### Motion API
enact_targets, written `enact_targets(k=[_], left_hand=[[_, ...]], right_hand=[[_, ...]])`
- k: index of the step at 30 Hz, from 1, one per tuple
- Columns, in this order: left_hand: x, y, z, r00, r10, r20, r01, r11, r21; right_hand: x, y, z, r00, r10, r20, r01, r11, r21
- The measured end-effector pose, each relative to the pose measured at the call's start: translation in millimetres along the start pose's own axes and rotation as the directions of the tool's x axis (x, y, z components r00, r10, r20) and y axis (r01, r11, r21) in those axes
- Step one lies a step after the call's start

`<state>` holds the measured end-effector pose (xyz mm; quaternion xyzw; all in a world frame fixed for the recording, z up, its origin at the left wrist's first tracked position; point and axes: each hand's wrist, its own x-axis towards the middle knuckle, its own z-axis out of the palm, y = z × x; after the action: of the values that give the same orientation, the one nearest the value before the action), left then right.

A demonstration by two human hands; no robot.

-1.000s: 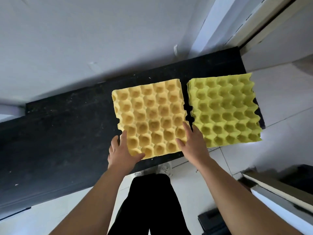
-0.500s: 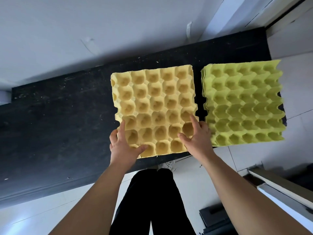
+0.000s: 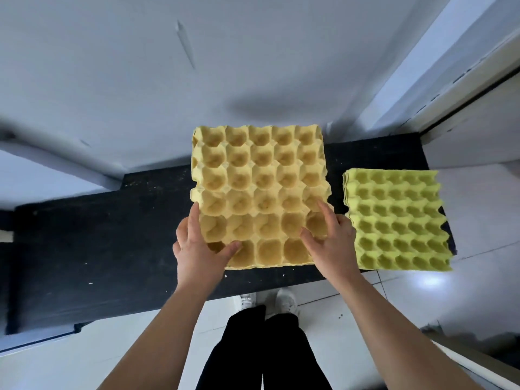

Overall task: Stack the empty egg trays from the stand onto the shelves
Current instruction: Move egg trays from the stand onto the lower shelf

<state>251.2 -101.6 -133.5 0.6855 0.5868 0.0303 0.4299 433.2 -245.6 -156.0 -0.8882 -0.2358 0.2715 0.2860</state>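
An empty yellow egg tray (image 3: 259, 181) is held above the black stand (image 3: 92, 243), its far edge raised past the stand's back edge. My left hand (image 3: 197, 249) grips its near left corner, thumb lying in a cup on top. At the near right corner my right hand (image 3: 332, 243) holds it, thumb and forefinger on the cups. A short stack of lime-green egg trays (image 3: 396, 220) lies on the right end of the stand, overhanging its front edge.
A pale wall (image 3: 168, 80) rises behind the stand. White floor tiles (image 3: 478, 220) lie to the right and below. My black trousers and white shoes (image 3: 270, 299) are at the stand's front edge. A dark object (image 3: 478, 350) lies at the lower right.
Both hands have lifted the yellow tray up off the stand and away from the green stack; the gap between the two has widened. The camera has tilted downward.
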Motion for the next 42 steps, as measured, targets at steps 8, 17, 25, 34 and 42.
enact_targets(k=[8, 17, 25, 34, 42], left_hand=[[-59, 10, -87, 0.966, -0.061, -0.251, 0.031, 0.992, -0.122], [-165, -35, -162, 0.819, -0.196, -0.539, 0.046, 0.959, -0.278], [-230, -108, -243, 0.668, -0.314, -0.675, 0.027, 0.916, -0.400], [-290, -234, -370, 0.578, -0.362, -0.732, 0.066, 0.914, -0.400], [-317, -326, -481, 0.544, -0.348, -0.763, 0.063, 0.924, -0.377]], right_hand=[[-37, -93, -29, 0.976, -0.216, -0.024, 0.215, 0.976, -0.046], [-116, -182, -23, 0.862, -0.496, 0.102, 0.503, 0.861, -0.068], [-195, -270, 28, 0.721, -0.658, 0.217, 0.682, 0.730, -0.051], [-320, -370, 135, 0.621, -0.734, 0.277, 0.758, 0.652, 0.030], [-409, -439, 231, 0.643, -0.692, 0.328, 0.716, 0.695, 0.062]])
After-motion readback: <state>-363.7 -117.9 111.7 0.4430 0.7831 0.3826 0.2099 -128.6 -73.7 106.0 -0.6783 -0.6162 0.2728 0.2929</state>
